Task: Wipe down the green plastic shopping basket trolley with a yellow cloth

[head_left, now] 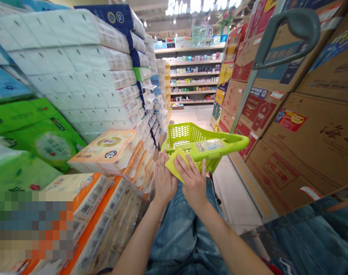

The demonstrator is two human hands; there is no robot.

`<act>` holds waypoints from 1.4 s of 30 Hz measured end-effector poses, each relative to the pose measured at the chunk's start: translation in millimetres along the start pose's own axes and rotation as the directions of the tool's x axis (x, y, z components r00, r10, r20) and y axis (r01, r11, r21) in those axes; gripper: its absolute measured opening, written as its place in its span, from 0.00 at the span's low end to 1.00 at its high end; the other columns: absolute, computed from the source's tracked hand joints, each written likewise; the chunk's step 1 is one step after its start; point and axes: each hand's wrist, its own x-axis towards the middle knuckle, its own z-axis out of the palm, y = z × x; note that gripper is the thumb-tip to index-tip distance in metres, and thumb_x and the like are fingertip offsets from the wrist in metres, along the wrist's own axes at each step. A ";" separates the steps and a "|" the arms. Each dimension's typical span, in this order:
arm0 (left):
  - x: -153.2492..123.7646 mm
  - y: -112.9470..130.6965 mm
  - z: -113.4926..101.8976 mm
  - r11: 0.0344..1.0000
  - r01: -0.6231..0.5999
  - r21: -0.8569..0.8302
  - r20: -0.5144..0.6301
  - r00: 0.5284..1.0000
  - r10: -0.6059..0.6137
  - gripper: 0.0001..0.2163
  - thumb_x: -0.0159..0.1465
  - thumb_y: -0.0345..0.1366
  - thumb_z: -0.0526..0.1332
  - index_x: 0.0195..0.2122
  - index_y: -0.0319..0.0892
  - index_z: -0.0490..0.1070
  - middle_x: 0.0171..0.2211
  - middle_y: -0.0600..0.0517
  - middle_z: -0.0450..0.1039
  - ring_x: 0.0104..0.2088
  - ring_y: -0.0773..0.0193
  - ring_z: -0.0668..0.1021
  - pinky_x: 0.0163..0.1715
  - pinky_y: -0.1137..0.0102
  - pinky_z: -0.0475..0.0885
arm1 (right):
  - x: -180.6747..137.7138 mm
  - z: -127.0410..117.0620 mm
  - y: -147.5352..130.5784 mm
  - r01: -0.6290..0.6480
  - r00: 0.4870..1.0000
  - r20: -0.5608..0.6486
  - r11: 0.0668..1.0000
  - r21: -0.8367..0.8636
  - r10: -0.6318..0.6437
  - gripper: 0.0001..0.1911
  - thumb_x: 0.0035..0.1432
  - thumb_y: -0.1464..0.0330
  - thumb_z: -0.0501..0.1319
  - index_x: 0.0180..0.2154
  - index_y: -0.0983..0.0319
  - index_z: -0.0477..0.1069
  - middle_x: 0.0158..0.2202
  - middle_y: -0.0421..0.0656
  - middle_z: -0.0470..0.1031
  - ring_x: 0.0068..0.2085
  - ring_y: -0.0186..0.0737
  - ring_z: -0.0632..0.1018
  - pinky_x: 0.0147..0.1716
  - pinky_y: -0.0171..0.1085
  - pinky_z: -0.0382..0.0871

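Note:
A lime-green plastic shopping basket [185, 131] with mesh sides is in front of my knees, its long handle pointing right. A clear label [210, 145] is on its near side. My right hand [192, 179] holds a folded yellow cloth [174, 163] against the near rim, fingers stretched over it. My left hand [164, 181] is beside the cloth, fingers straight and close together at the basket's near left corner. Whether its fingertips press on the rim or the cloth's edge I cannot tell. The palms of both hands are hidden.
Stacked white tissue packs [62, 34] rise on the left, with orange tissue packs [105, 147] lower and nearer. Cardboard cartons [311, 133] line the right, with a grey handle [302, 30] before them. Stocked shelves [195, 63] stand at the aisle's far end.

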 end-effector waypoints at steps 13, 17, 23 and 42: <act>1.9 1.6 1.7 1.000 0.005 0.004 -0.008 1.000 -0.005 0.34 0.68 0.31 0.47 0.73 0.40 0.30 0.74 0.41 0.38 0.73 0.51 0.44 0.69 0.45 0.46 | -4.6 -14.3 20.7 -0.139 0.987 -0.091 0.988 -0.068 0.133 0.37 0.58 0.82 0.49 0.66 0.55 0.59 0.62 0.43 0.71 0.68 0.42 0.63 0.70 0.55 0.33; 0.1 -2.3 2.6 1.000 0.005 -0.008 -0.002 1.000 -0.005 0.32 0.71 0.35 0.46 0.73 0.42 0.32 0.73 0.40 0.40 0.73 0.51 0.44 0.69 0.46 0.47 | 3.8 3.2 -10.9 -0.073 0.997 -0.006 0.997 -0.013 0.073 0.33 0.61 0.80 0.52 0.65 0.54 0.60 0.61 0.43 0.72 0.68 0.40 0.64 0.70 0.54 0.33; -0.6 -4.7 2.3 1.000 -0.020 -0.010 -0.019 1.000 0.020 0.31 0.72 0.36 0.46 0.73 0.43 0.31 0.73 0.40 0.41 0.73 0.51 0.44 0.69 0.46 0.46 | -4.5 -0.3 -2.8 -0.006 1.000 0.010 1.000 -0.015 0.006 0.31 0.63 0.80 0.52 0.64 0.54 0.62 0.61 0.42 0.73 0.68 0.39 0.63 0.70 0.53 0.31; 0.1 -4.8 3.6 1.000 -0.013 0.003 -0.012 1.000 0.013 0.32 0.72 0.35 0.47 0.73 0.42 0.30 0.74 0.41 0.39 0.73 0.52 0.42 0.70 0.48 0.45 | 1.8 7.4 -15.5 -0.057 0.998 -0.002 0.998 0.002 0.057 0.30 0.62 0.79 0.52 0.64 0.56 0.63 0.62 0.41 0.71 0.69 0.38 0.61 0.70 0.51 0.29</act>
